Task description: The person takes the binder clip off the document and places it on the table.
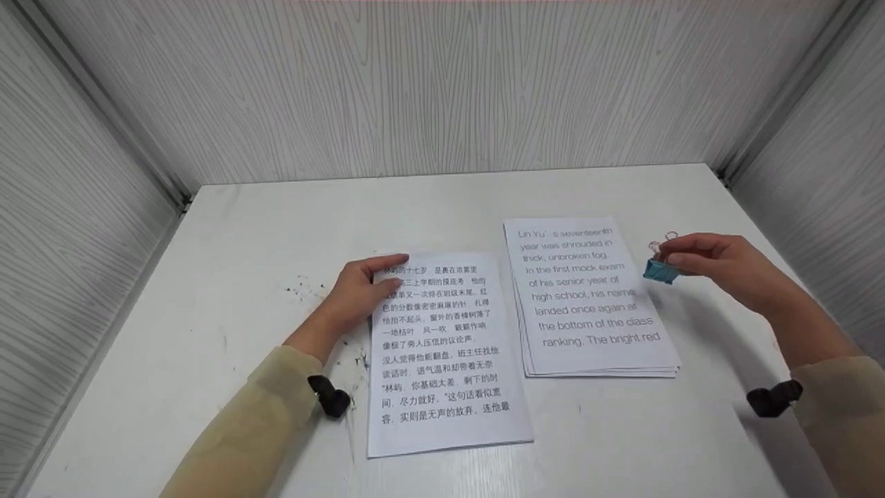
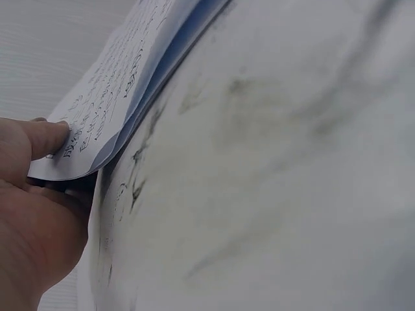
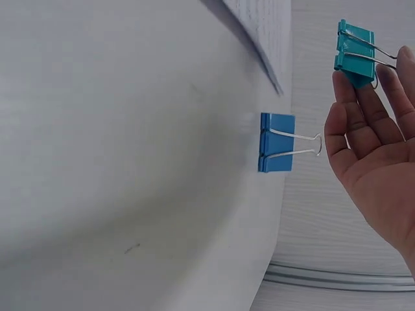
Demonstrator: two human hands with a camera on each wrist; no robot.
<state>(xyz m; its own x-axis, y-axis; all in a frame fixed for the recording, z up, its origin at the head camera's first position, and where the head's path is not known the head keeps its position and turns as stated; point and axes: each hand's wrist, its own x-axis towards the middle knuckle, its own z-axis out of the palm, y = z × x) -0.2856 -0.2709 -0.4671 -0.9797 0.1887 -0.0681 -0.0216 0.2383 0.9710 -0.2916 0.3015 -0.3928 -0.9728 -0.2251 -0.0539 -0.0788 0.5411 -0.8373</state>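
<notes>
My left hand (image 1: 349, 294) pinches the upper left corner of a paper stack (image 1: 442, 360) printed in Chinese. In the left wrist view the thumb (image 2: 48, 137) lies on the top sheet, the other fingers are partly hidden underneath, and the stack's edge is lifted. Raised at the right, my right hand (image 1: 733, 270) holds a teal binder clip (image 1: 661, 272) by its wire handles. A larger blue binder clip (image 3: 279, 142) sits on the table below that hand in the right wrist view; the head view does not show it.
Just right of the Chinese pages lies a second stack (image 1: 588, 297) with English print, its lower sheets slightly fanned. Dark marks (image 1: 359, 358) spot the white table (image 1: 276, 221) near the left forearm. Grey wood-patterned panels (image 1: 442, 90) enclose the back and sides.
</notes>
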